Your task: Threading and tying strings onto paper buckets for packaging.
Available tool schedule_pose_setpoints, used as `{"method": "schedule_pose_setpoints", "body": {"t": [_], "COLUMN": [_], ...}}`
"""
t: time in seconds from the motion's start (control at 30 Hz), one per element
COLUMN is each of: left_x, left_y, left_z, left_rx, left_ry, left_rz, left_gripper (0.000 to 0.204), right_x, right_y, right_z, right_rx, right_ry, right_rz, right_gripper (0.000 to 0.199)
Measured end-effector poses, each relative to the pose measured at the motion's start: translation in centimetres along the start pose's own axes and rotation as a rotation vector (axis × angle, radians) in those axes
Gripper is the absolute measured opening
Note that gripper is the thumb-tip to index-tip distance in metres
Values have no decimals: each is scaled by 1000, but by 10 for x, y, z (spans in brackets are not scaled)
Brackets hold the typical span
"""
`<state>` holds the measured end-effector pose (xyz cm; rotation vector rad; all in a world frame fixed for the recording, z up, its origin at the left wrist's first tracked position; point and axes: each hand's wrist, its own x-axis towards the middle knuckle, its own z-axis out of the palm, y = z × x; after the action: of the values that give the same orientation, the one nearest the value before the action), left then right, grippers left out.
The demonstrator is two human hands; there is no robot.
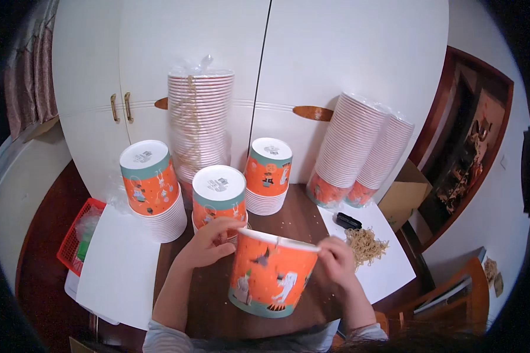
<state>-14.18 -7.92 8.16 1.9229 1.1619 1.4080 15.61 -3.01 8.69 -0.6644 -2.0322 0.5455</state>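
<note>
I hold an orange paper bucket (270, 275) with cartoon prints and a teal base band, tilted so its white rim faces away from me. My left hand (209, 242) grips the rim on the left side. My right hand (337, 259) grips the rim on the right. Just beyond my left hand stands a short stack of upside-down buckets (218, 197). Two more upside-down stacks stand at the left (152, 188) and behind the middle (268, 173).
A tall wrapped stack of buckets (199, 120) stands against the white cupboard doors (335, 59). Two leaning stacks (359, 150) rest at the right. A pile of tan rubber bands (365, 244) and a small black object (348, 221) lie on a white sheet (388, 270). A red basket (76, 235) sits at the left.
</note>
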Motion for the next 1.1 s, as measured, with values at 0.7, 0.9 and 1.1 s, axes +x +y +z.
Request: {"method": "schedule_pose_setpoints", "body": {"t": [0.7, 0.9, 1.1], "left_x": [10, 11, 6], "left_y": [-119, -114, -143], "left_z": [-39, -30, -23], "left_rx": [-586, -682, -606], "left_ry": [607, 629, 592], "left_rz": [-267, -283, -287], "left_gripper": [13, 28, 31], "right_x": [201, 193, 176], "right_y": [116, 126, 135], "right_z": [157, 167, 164], "right_rx": [1035, 692, 604], "right_ry": [60, -93, -163], "right_rz": [769, 827, 885], "right_gripper": [12, 11, 6]}}
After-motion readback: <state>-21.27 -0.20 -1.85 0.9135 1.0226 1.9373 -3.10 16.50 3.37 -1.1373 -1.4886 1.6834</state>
